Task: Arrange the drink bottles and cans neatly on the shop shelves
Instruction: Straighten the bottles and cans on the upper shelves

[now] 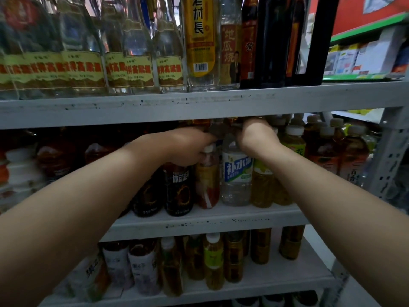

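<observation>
Two bare hands reach deep into the middle shelf (210, 216) of a shop rack, side by side near its centre. The left hand (188, 147) curls its fingers over the white-capped top of an orange bottle (207, 182), which stands upright at the shelf's near edge. The right hand (256, 138) goes in over a clear bottle (236, 176) with a white-and-blue label, just right of the orange one. Its fingers are hidden behind the front lip of the top shelf (199, 105), so whether it holds anything cannot be told. That lip also cuts off the caps farther back.

Left of the orange bottle stand black bottles (178, 191), partly covered by the left forearm. Right of the clear bottle stand yellow bottles (262, 189), partly behind the right forearm. Brown tea bottles (352, 156) crowd the far right, by the grey post (389, 156).

On the top shelf, liquor bottles (141, 63) with yellow labels fill the left and dark bottles (272, 41) the right. The bottom shelf (276, 282) carries more upright drinks (213, 262).
</observation>
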The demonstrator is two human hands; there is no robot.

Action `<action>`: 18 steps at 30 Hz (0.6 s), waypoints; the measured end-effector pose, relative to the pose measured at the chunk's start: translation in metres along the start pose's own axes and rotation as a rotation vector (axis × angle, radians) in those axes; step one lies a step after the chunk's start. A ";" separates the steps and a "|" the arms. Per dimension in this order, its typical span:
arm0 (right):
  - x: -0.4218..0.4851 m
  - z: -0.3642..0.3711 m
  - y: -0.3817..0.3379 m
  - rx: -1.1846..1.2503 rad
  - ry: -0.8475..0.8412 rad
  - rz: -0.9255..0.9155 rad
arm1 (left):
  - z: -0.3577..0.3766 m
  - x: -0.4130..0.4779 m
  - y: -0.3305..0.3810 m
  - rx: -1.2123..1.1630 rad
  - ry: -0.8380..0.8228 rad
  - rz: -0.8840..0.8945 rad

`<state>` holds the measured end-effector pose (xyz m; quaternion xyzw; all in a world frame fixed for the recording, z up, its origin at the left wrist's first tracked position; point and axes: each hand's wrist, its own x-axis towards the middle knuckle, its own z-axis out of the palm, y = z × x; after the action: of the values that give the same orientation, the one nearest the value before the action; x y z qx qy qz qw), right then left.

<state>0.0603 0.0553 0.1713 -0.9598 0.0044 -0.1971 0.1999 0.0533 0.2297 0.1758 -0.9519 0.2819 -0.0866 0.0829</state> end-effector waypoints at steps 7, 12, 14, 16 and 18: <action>-0.004 0.000 0.000 0.017 -0.044 0.061 | -0.003 0.003 0.002 -0.048 0.051 -0.098; -0.006 0.002 0.005 0.094 0.032 0.053 | -0.002 0.001 0.006 0.061 0.053 -0.160; -0.007 0.003 0.008 0.170 0.060 0.033 | -0.003 0.000 0.005 0.087 0.015 -0.175; -0.007 0.004 0.011 0.243 0.066 0.029 | -0.004 -0.001 0.005 0.103 -0.028 -0.177; -0.007 0.004 0.013 0.288 0.070 0.029 | -0.004 -0.002 0.004 0.111 -0.036 -0.169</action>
<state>0.0564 0.0457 0.1599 -0.9136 -0.0031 -0.2262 0.3380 0.0489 0.2267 0.1784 -0.9676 0.1938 -0.0917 0.1331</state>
